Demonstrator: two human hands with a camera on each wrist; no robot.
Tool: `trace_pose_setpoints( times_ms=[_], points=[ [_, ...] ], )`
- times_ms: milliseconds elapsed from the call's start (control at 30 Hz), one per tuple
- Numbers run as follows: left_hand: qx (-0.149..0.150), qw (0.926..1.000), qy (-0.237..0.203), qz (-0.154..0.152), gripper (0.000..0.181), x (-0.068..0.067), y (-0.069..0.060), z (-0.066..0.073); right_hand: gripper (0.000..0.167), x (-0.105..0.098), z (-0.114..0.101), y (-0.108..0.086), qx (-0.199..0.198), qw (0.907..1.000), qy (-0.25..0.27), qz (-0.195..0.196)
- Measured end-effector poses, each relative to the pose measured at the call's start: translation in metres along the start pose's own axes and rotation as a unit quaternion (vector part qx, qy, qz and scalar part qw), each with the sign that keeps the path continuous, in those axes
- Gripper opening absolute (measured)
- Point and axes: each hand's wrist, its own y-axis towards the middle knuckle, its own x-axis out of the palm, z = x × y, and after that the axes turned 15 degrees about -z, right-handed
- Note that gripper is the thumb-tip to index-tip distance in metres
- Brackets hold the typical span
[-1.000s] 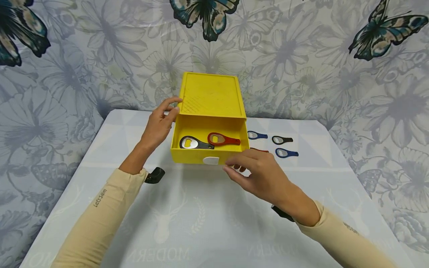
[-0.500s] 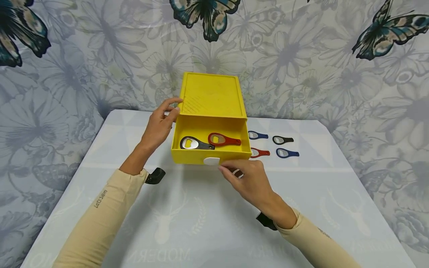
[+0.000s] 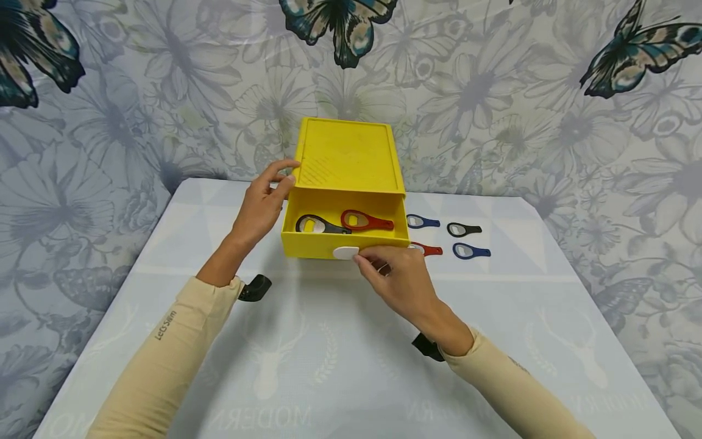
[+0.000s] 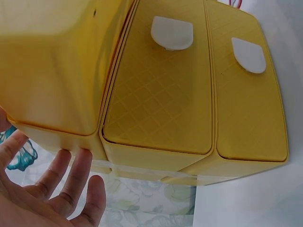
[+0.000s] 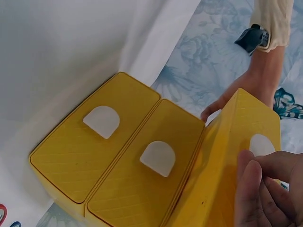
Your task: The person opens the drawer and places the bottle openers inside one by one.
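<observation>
A yellow three-drawer unit (image 3: 351, 155) stands on the table with its top drawer (image 3: 307, 245) pulled partly out. Inside that drawer lie a black bottle opener (image 3: 323, 226) and a red bottle opener (image 3: 368, 221). My left hand (image 3: 262, 198) rests its fingers against the unit's left side; they look mostly straight in the left wrist view. At the right edge of the white drawer handle (image 3: 345, 252), my right hand (image 3: 403, 274) pinches with thumb and forefinger. The right wrist view shows these fingertips covering part of the handle.
To the unit's right lie two blue bottle openers (image 3: 471, 251), a black one (image 3: 464, 230) and a red one (image 3: 430, 250) partly hidden by the drawer. The two lower drawers (image 4: 158, 90) are closed. A butterfly-patterned cloth (image 3: 488, 110) hangs behind the table (image 3: 307, 366).
My right hand has shifted left to the handle, then away from me as the top drawer slid partly inward, carrying both openers. The left hand stays in place.
</observation>
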Motion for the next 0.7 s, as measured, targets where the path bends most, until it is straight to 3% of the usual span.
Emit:
trace_pose_setpoints(
  times_ms=[467, 700],
  points=[
    [-0.025, 0.9997, -0.002, -0.001, 0.04, 0.001, 0.0, -0.001, 0.01, 0.006, 0.029, 0.032, -0.008, 0.9994, -0.005, 0.033],
    [-0.02, 0.9998, -0.002, 0.004, 0.04, 0.002, 0.0, -0.001, 0.012, 0.007, 0.038, 0.043, -0.008, 0.9991, -0.009, 0.041]
  ],
)
